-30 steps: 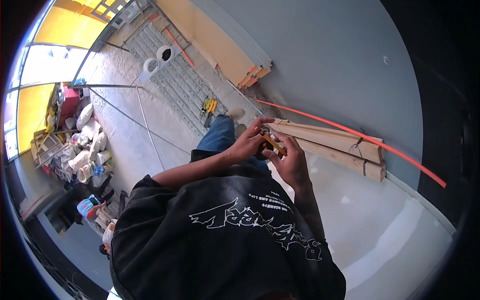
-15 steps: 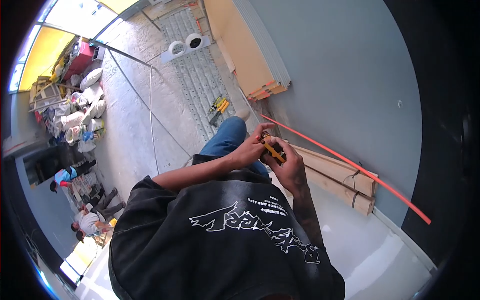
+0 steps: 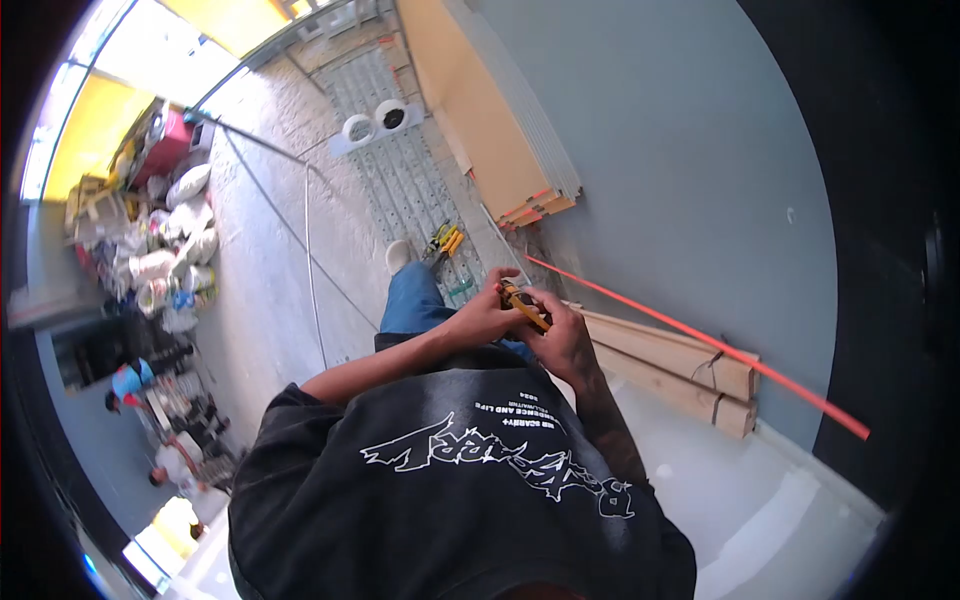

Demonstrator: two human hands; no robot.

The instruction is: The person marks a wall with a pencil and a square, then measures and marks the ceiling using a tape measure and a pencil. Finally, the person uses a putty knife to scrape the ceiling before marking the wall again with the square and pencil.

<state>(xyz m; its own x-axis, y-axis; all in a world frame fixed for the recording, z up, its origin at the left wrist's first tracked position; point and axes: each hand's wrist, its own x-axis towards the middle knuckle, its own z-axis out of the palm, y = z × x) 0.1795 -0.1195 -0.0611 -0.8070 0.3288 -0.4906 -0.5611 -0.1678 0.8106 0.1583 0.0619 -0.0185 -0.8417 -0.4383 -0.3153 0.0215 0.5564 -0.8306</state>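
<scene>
Both hands meet in front of my black shirt, around a small yellow-and-black tool (image 3: 530, 310) whose exact kind is partly hidden by the fingers. My left hand (image 3: 487, 308) has its fingers closed around the far end of it, with the index finger stretched forward. Around the near side, my right hand (image 3: 560, 338) grips the tool with the thumb and fingers. On the floor beyond lie yellow-handled hand tools (image 3: 447, 243), close to my shoe (image 3: 398, 257).
Large board sheets (image 3: 480, 110) lean along the grey wall at right. An orange-red tube (image 3: 700, 342) slants before strapped timber (image 3: 680, 370). Two white round fittings (image 3: 375, 122) stand on perforated metal strips (image 3: 405, 185). At left are piled sacks (image 3: 170, 250) and several people (image 3: 180, 460).
The view has shifted as I step: a shoe now shows left of the floor tools, where before one was to their right. Both hands stay on the yellow-and-black tool and have moved slightly left.
</scene>
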